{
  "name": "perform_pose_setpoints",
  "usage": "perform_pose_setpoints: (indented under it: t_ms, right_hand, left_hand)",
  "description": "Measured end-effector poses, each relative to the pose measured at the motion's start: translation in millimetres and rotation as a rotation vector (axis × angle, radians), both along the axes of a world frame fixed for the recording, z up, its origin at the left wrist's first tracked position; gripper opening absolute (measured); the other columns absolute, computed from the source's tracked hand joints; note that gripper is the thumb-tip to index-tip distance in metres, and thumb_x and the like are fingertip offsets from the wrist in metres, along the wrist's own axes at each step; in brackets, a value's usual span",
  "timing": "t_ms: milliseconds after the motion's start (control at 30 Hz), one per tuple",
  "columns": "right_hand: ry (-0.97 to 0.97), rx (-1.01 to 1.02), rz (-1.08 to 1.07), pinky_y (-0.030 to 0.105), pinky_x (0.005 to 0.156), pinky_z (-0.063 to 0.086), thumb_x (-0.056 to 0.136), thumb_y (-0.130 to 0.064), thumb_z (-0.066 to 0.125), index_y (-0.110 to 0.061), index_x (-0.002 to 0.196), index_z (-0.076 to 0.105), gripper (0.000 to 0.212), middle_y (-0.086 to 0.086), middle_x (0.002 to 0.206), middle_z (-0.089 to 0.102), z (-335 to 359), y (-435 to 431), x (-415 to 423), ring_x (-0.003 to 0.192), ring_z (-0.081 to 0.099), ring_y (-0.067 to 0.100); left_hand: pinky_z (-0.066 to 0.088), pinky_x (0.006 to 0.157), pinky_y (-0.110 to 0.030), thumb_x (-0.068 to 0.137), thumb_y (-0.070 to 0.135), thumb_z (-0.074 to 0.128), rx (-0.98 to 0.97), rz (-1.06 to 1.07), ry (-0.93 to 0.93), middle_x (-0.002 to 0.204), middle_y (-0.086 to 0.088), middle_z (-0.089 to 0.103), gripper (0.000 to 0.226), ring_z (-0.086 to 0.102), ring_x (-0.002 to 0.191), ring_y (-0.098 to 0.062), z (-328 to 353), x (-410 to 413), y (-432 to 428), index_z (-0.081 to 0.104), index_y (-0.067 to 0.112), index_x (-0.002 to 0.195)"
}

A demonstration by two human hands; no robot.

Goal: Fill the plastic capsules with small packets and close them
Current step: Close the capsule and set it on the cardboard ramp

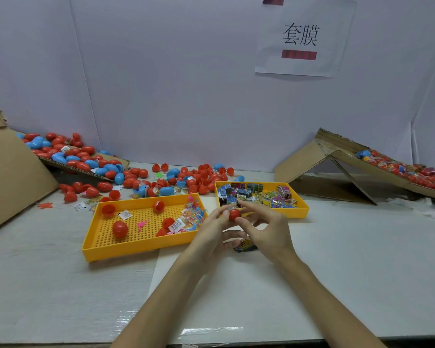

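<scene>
White film-covered tabletop [337, 285] fills the near part of the scene, with two bare forearms reaching over it from the near edge. The left hand [211, 231] and right hand [265, 228] meet just above the table. Both pinch one red capsule [234, 214] between thumb and fingertips, and the right hand's other fingers are spread loosely. Beneath the hands a small blue and yellow packet [245, 247] lies on the table.

Just beyond, to the left, a perforated yellow tray [136, 250] holds a closed red egg [119, 229], open red halves and clear toy packets [189, 217]. To the right, a second yellow tray [302, 211] is heaped with printed packets [256, 195]. Farther back, loose red and blue capsules [191, 178] litter the table. More spill from a cardboard flap [68, 153] at far left. At far right a cardboard ramp [312, 156] carries filled capsules. A paper sign [301, 36] hangs on the white wall.
</scene>
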State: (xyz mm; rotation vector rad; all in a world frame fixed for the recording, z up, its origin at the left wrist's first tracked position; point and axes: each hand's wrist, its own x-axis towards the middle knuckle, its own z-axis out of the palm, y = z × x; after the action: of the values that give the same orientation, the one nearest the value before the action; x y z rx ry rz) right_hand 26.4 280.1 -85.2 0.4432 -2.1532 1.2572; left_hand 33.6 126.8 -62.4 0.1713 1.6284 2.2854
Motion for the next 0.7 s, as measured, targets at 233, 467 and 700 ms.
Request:
perform_pose_setpoints:
  t_ms: [233, 467, 700]
  right_hand:
    - [0.057, 0.066, -0.016, 0.025, 0.063, 0.052, 0.085, -0.016, 0.073, -0.027, 0.111, 0.074, 0.028, -0.014, 0.095, 0.071, 3.9, -1.8, 5.1, 0.082, 0.066, 0.006]
    - [0.050, 0.087, -0.013, 0.027, 0.065, 0.053, 0.084, -0.009, 0.076, -0.022, 0.118, 0.072, 0.036, -0.012, 0.103, 0.070, 2.8, -1.2, 4.7, 0.086, 0.067, 0.007]
    - [0.072, 0.074, -0.045, 0.035, 0.065, 0.056, 0.085, -0.007, 0.077, -0.014, 0.111, 0.076, 0.028, -0.003, 0.090, 0.073, 4.2, -2.1, 4.5, 0.072, 0.066, 0.009]
  left_hand:
    - [0.053, 0.066, -0.028, 0.106, 0.025, 0.049, -0.066, 0.014, 0.014, 0.101, -0.005, 0.076, 0.025, 0.070, 0.075, -0.018, -2.5, -0.9, 5.5, 0.056, 0.028, 0.130]
    - [0.054, 0.074, -0.031, 0.104, 0.034, 0.051, 0.009, 0.032, 0.022, 0.093, -0.003, 0.075, 0.025, 0.071, 0.077, -0.017, -4.0, -2.6, 2.8, 0.061, 0.026, 0.126]
    - [0.053, 0.078, -0.033, 0.104, 0.031, 0.052, 0.029, 0.035, 0.023, 0.095, -0.001, 0.077, 0.024, 0.072, 0.084, -0.016, -4.6, -4.3, 1.3, 0.059, 0.029, 0.127]
